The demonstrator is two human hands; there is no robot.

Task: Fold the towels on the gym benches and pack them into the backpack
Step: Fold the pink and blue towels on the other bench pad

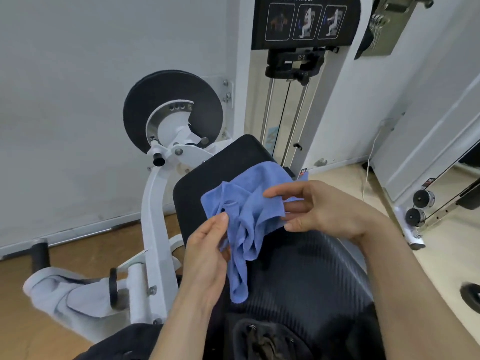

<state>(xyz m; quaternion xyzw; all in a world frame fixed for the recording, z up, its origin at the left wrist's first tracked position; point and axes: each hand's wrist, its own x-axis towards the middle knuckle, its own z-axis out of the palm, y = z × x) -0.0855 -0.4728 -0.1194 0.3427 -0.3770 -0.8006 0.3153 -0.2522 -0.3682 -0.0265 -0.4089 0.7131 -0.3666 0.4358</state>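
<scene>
The blue towel (249, 216) is held crumpled just above the black padded counter (207, 175), with its far part resting on the pad. Its bunched left side is pinched by the left hand (205, 258), and a loose edge is nipped between the thumb and fingers of the right hand (330, 209). The cloth is judged light, limp and easily gripped (too soft to keep a crease unaided), so corners are best taken. Room is limited on the left by the white machine arm (155, 203); only a narrow flat surface is offered by the pad.
</scene>
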